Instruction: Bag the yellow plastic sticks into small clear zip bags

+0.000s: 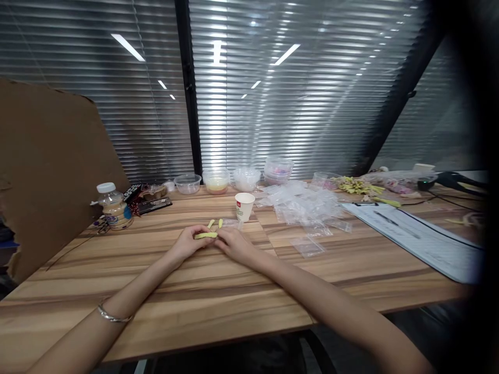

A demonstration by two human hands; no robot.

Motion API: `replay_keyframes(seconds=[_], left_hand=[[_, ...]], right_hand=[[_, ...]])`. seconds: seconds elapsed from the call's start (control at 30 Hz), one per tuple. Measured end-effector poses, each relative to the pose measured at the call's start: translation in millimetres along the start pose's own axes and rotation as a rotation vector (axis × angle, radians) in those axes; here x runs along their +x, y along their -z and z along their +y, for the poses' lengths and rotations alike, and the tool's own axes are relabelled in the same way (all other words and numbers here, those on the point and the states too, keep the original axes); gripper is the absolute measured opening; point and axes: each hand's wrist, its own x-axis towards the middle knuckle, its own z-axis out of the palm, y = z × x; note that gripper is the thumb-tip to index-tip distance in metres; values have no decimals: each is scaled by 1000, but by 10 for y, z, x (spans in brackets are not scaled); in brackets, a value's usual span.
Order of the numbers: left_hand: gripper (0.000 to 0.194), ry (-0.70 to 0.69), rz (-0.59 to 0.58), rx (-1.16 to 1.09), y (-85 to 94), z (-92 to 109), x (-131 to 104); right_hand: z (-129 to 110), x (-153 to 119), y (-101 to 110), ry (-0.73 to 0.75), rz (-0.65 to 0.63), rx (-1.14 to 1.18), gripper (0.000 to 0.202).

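One yellow strip (pixel 205 235) is held by the left hand (pixel 191 240) near the middle of the wooden surface (pixel 163 317), with the fingers clamped on it from above and the thumb set below. Its far end is reached by the right hand (pixel 234 243), whose fingers are bent inward; whether they are closed on the strip or merely placed beside it cannot be told, as the tips are partly hidden. Just beyond the hands, a short yellow piece (pixel 211 224) and a second piece (pixel 220 223) can be seen, and near these a clear bag (pixel 233 224) is laid by the foot of a paper cup (pixel 244 206).

If the strip is as soft as it looks, it could be dented, stretched thin or torn — too hard a pinch, or an uneven pull between the two hands, would be the cause. The short pieces could be nudged or flattened by a knuckle, so close are they to the fingers. The cup, light and probably easily tipped, might be knocked over if the right hand were pushed forward — and the loose bag could be dragged along.
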Motion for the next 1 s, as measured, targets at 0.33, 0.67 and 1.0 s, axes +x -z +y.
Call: replay_keyframes(seconds=[0.33, 0.67, 1.0], left_hand=[[20, 28, 66, 194, -37, 12, 29], [19, 49, 163, 154, -105, 3, 3], [30, -4, 29, 149, -64, -76, -4]], right_hand=[[41, -15, -62, -29, -10, -62, 20], [65, -19, -91, -59, 31, -7, 15], [94, 31, -42, -47, 47, 298, 17]])
